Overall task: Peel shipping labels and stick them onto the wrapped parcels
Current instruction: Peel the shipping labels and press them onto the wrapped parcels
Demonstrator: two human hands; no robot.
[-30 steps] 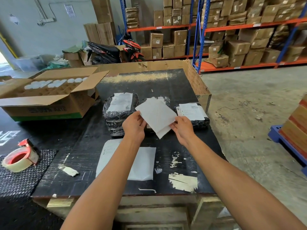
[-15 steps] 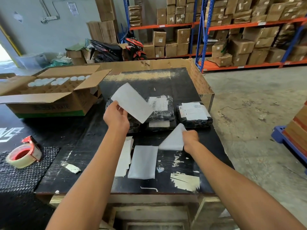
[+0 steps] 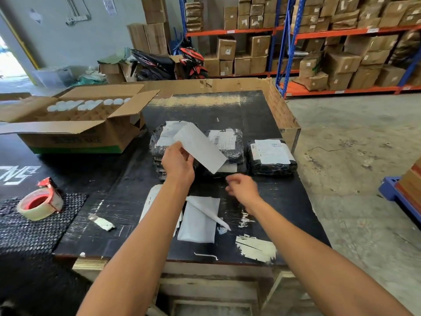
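My left hand [image 3: 176, 161] holds a peeled white label [image 3: 200, 147] by its near corner, up over the dark wrapped parcels. Three stacks of parcels sit mid-table: the left stack [image 3: 157, 145] with a label on top, the middle one [image 3: 227, 142] and the right one [image 3: 271, 156], both labelled. My right hand [image 3: 242, 187] hovers just in front of the parcels, fingers loosely apart, with nothing in it. Backing sheets [image 3: 198, 221] lie on the black table top [image 3: 262, 119] between my forearms, one of them curled.
An open cardboard box [image 3: 75, 126] with white caps stands at the left. A tape roll [image 3: 37, 205] rests on a mesh mat at the near left. A cardboard wall [image 3: 281, 115] rims the table's far and right sides. Shelves with cartons stand behind.
My hands pulled the label off its backing. The right hand dropped the backing onto the sheets on the table and rose empty; the left hand keeps the label over the parcels.
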